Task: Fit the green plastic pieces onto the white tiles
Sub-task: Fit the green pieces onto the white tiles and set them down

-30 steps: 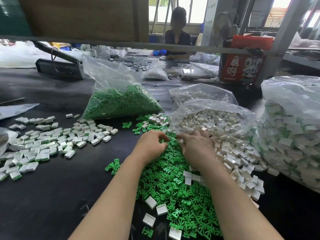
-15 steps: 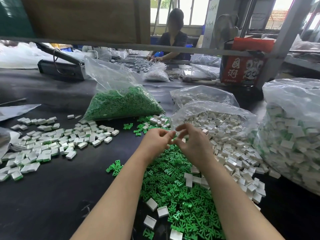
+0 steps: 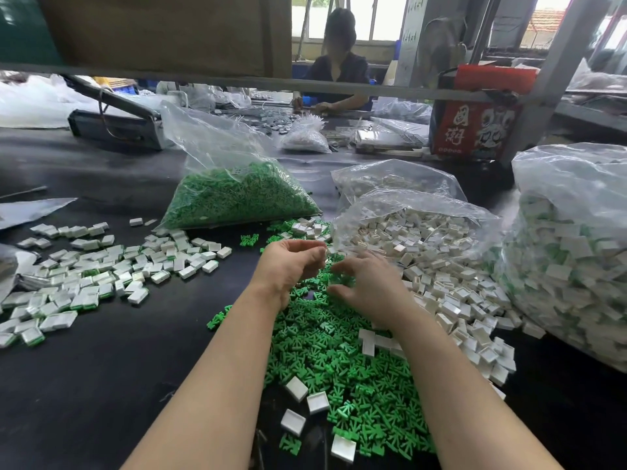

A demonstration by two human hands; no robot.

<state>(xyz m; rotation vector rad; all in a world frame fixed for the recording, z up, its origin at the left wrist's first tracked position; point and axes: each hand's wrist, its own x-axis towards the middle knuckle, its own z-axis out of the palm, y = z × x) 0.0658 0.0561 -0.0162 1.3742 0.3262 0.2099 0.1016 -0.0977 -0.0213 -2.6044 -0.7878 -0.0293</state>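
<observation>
A heap of loose green plastic pieces (image 3: 342, 361) lies on the black table in front of me. Loose white tiles (image 3: 451, 300) spill from an open clear bag (image 3: 424, 212) to its right. My left hand (image 3: 291, 266) hovers over the far end of the green heap with fingers curled, and a white tile (image 3: 328, 248) shows at its fingertips. My right hand (image 3: 369, 286) is lower, just right of it, thumb and fingers spread apart over the green pieces and touching them. Whether it holds one is hidden.
A bag of green pieces (image 3: 237, 198) stands behind the heap. Fitted tiles (image 3: 84, 276) are scattered at the left. A big bag of fitted tiles (image 3: 573, 252) fills the right edge. Another person (image 3: 336, 66) works across the table, beyond a metal frame bar (image 3: 373, 89).
My hands were together, raised over the heap. They have now parted: the right hand has dropped onto the green pieces, the left stays up with its fingers curled.
</observation>
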